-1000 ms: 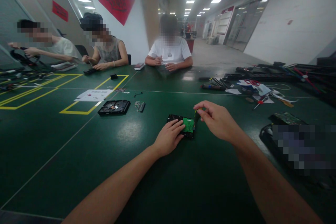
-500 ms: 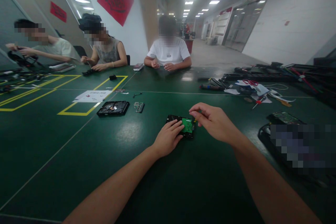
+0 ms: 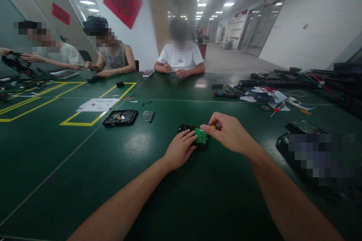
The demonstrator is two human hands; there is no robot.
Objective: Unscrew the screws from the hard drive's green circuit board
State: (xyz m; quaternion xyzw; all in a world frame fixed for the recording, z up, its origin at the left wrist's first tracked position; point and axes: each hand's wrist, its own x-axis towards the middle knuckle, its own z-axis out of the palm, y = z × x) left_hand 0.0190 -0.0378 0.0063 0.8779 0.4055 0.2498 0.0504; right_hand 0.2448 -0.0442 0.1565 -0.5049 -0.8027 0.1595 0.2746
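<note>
On the green table [image 3: 127,184], a black case [image 3: 120,118] lies open at left, a loose board [image 3: 148,116] near its right side. The black drive [image 3: 186,127], near the middle, has its green board [image 3: 200,136] in place; whether any fasteners are out, I cannot tell. The left hand [image 3: 177,151] lies flat on the drive, fingers extended, gripping nothing. The right hand [image 3: 227,132] is mostly closed at the drive's right end, pinching a mostly hidden yellow tool [image 3: 213,126].

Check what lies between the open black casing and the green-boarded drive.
Head view: a small circuit board lies between them on the green table, nearer the casing than the drive.
</note>
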